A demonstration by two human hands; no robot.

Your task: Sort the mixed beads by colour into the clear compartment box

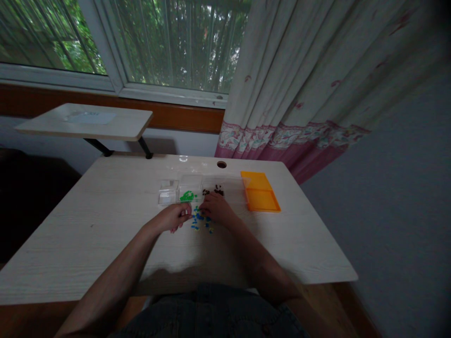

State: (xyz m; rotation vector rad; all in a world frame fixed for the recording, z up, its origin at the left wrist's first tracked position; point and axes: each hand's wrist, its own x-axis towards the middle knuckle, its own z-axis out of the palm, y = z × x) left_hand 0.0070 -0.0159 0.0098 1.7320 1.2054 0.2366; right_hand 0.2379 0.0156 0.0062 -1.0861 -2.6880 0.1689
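Observation:
A loose pile of small blue, yellow and green pieces (198, 218) lies on the table between my hands. My left hand (172, 218) is at the pile's left edge, thumb and fingers pinched together; anything between the fingertips is too small to make out. On the pile's right side, my right hand (219, 209) reaches down with its fingers curled together, their tips partly hidden. Just beyond are clear plastic boxes: one holds green pieces (188, 195), another holds dark brown pieces (218, 189). A further clear box (168, 193) stands at the left of the row.
An orange open case (261, 192) lies right of the clear boxes. A raised shelf (88, 123) on black legs stands at the table's back left. The table (105, 234) has a round hole (221, 165) near its back edge. Curtains (282, 94) hang behind.

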